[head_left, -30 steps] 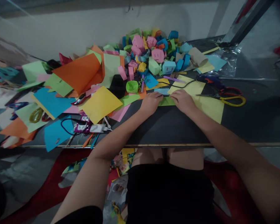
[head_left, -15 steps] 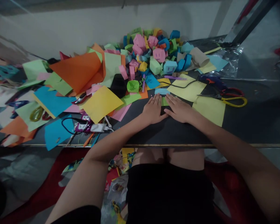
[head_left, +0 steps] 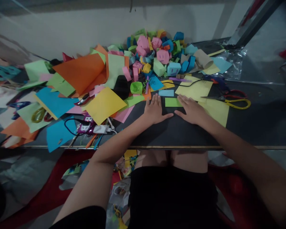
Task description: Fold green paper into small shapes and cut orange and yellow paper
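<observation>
A person's right hand (head_left: 191,110), spread and empty, covers one end of a green paper strip (head_left: 171,102) on the dark table (head_left: 166,136); the left hand (head_left: 154,111), also spread and empty, lies near the strip.

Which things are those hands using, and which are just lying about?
Likely in use:
Green paper strip, partly under the right hand
Maybe the blue strip just beyond it

Likely lying about:
Scissors
Yellow square
Orange sheet
Cardboard tube
Heap of folded paper shapes
</observation>
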{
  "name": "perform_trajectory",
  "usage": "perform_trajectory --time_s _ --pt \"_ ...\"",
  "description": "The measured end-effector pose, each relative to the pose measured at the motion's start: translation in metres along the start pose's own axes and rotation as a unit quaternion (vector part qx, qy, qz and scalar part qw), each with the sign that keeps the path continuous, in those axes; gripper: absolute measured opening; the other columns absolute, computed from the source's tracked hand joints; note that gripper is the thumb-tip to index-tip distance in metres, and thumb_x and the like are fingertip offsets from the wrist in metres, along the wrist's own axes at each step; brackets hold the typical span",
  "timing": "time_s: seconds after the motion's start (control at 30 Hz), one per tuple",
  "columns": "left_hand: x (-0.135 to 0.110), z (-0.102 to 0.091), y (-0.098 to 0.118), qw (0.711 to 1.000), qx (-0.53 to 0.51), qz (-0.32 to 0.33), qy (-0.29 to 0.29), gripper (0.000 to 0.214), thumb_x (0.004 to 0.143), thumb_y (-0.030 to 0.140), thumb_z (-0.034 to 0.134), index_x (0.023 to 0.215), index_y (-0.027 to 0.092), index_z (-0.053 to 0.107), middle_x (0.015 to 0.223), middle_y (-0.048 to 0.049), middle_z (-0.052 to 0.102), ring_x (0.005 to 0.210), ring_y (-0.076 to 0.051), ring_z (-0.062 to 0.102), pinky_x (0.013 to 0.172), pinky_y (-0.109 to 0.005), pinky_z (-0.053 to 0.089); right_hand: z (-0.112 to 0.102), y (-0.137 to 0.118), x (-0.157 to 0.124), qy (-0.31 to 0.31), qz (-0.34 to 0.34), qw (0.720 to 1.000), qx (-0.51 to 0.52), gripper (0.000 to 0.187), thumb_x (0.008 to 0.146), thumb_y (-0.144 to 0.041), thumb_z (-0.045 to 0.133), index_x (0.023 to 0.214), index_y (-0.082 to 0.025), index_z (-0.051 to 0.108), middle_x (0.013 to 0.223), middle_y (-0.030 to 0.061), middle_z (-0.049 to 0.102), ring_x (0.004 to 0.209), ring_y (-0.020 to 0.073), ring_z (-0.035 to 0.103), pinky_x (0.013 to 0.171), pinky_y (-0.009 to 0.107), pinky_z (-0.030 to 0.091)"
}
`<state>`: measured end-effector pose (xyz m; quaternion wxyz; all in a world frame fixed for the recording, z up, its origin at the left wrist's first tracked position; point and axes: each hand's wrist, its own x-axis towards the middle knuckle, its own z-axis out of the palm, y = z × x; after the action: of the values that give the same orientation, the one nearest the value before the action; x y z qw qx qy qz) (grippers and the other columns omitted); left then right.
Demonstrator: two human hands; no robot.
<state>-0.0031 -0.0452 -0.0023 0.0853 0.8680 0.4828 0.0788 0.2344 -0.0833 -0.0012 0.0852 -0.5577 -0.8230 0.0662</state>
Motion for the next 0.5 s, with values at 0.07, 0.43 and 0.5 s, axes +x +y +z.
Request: perform_trajectory --time_s 0.07,0.43,0.5 --pt "0.001 -0.003 0.004 1.0 0.002 0.002 0.028 0.117 0.087 0.09 0.024 0.163 0.001 0.016 0.169 -0.0284 0.021 0.159 -0.042 0.017 0.129 -0.059 0.01 0.001 0.0 0.0 0.016 -0.004 1.0 -0.002 0.089 0.099 -0.069 0.034 0.167 -0.012 0.023 0.169 0.0181 0.03 0.155 0.0372 0.032 0.126 0.057 0.03" --pt "0.009 -0.005 0.007 0.991 0.012 0.121 -0.059 0.102 0.097 0.077 0.021 0.163 0.0 0.017 0.171 -0.0252 0.014 0.161 -0.032 0.014 0.131 -0.046 0.016 -0.005 -0.019 -0.005 -0.018 -0.147 0.989 0.014 0.063 0.106 -0.049 0.032 0.162 -0.021 0.038 0.165 0.0084 0.041 0.154 0.0286 0.036 0.126 0.054 0.031" --pt "0.008 -0.006 0.006 0.99 0.013 0.124 -0.062 0.103 0.096 0.078 0.024 0.163 0.001 0.016 0.171 -0.0245 0.013 0.161 -0.032 0.016 0.131 -0.048 0.016 -0.008 -0.021 -0.01 -0.026 -0.17 0.985 0.023 0.062 0.106 -0.049 0.033 0.162 -0.022 0.039 0.163 0.0077 0.045 0.153 0.0268 0.038 0.126 0.051 0.033"
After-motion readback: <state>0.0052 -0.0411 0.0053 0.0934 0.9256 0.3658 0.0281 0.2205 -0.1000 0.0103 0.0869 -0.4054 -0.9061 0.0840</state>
